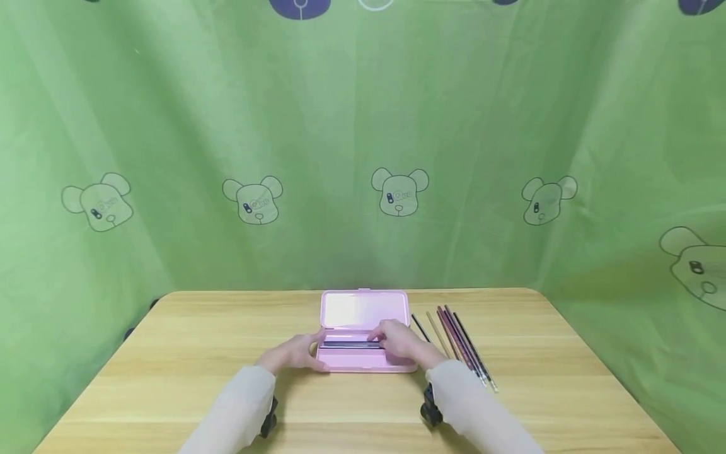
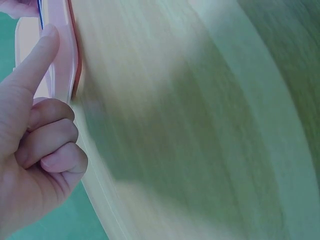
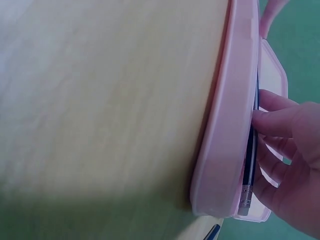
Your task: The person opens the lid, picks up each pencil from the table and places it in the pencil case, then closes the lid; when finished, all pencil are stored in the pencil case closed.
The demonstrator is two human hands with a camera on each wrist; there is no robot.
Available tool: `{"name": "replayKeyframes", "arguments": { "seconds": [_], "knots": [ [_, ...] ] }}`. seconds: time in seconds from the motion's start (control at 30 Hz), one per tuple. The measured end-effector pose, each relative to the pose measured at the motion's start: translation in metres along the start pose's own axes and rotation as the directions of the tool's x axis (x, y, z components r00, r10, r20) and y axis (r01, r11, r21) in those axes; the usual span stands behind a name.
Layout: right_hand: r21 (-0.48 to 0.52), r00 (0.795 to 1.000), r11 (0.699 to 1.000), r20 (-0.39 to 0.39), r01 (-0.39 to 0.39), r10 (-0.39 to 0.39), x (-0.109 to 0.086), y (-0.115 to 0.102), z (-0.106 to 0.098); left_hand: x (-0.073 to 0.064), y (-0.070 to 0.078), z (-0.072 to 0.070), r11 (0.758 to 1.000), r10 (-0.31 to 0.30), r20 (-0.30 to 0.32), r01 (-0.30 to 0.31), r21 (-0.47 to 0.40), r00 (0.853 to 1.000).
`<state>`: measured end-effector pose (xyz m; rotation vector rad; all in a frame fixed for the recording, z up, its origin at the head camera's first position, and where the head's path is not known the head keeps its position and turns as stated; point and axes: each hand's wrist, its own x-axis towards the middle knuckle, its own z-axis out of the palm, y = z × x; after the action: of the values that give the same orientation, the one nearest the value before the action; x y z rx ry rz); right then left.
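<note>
In the head view a pink pencil case (image 1: 351,361) lies on the table with its lid (image 1: 365,309) tipped back. Dark pencils (image 1: 347,345) lie lengthwise inside it. My left hand (image 1: 296,352) holds the case's left end; in the left wrist view one finger stretches along its pink side (image 2: 65,42) while others are curled. Over the right part of the case is my right hand (image 1: 399,340). Its thumb and fingers pinch a dark pencil (image 3: 251,150) in the right wrist view, the eraser end near the case's right end.
Right of the case several loose pencils (image 1: 460,340) lie slanted on the wooden table (image 1: 215,334), some beside my right forearm. A green curtain (image 1: 317,252) with bear outlines hangs behind the table and along both sides.
</note>
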<state>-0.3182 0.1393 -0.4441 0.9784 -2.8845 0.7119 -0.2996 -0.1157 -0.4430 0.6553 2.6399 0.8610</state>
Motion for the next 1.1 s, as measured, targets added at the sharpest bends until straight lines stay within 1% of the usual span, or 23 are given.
{"name": "replayKeyframes", "arguments": {
  "seconds": [0.1, 0.17, 0.3, 0.4, 0.57, 0.67, 0.83, 0.9, 1.1],
  "knots": [
    [0.004, 1.0, 1.0, -0.001, -0.013, 0.013, 0.003, -0.001, 0.002, 0.0, 0.0, 0.0, 1.0, -0.002, -0.004, 0.002, 0.008, 1.0],
    [0.001, 1.0, 1.0, 0.009, -0.012, 0.012, 0.004, -0.002, 0.003, 0.0, 0.0, -0.001, 1.0, -0.006, -0.006, 0.006, 0.014, 1.0],
    [-0.005, 0.998, 0.999, 0.037, -0.042, 0.042, 0.005, -0.003, 0.006, 0.001, 0.0, -0.001, 1.0, -0.01, 0.0, 0.01, 0.016, 1.0],
    [-0.023, 0.997, 0.998, 0.049, -0.066, 0.067, 0.004, -0.004, 0.007, 0.002, 0.0, -0.001, 1.0, -0.004, 0.005, 0.004, 0.014, 1.0],
    [-0.034, 0.995, 0.996, 0.054, -0.077, 0.079, 0.004, -0.005, 0.008, 0.003, -0.002, -0.001, 1.0, 0.009, 0.001, -0.009, 0.013, 1.0],
    [-0.029, 0.993, 0.995, 0.054, -0.099, 0.1, 0.003, -0.006, 0.008, 0.004, -0.003, 0.0, 1.0, 0.018, -0.001, -0.018, 0.006, 1.0],
    [-0.071, 0.991, 0.99, 0.058, -0.12, 0.124, -0.002, -0.004, 0.01, 0.004, -0.006, 0.003, 1.0, 0.015, 0.017, -0.015, 0.009, 1.0],
    [-0.067, 0.993, 0.992, 0.048, -0.109, 0.112, -0.003, -0.002, 0.011, 0.004, -0.007, 0.004, 1.0, 0.01, 0.017, -0.01, 0.012, 1.0],
    [0.028, 0.997, 0.997, 0.016, -0.071, 0.071, -0.002, 0.007, 0.01, 0.003, -0.006, 0.003, 1.0, 0.007, 0.007, -0.007, 0.02, 1.0]
  ]
}}
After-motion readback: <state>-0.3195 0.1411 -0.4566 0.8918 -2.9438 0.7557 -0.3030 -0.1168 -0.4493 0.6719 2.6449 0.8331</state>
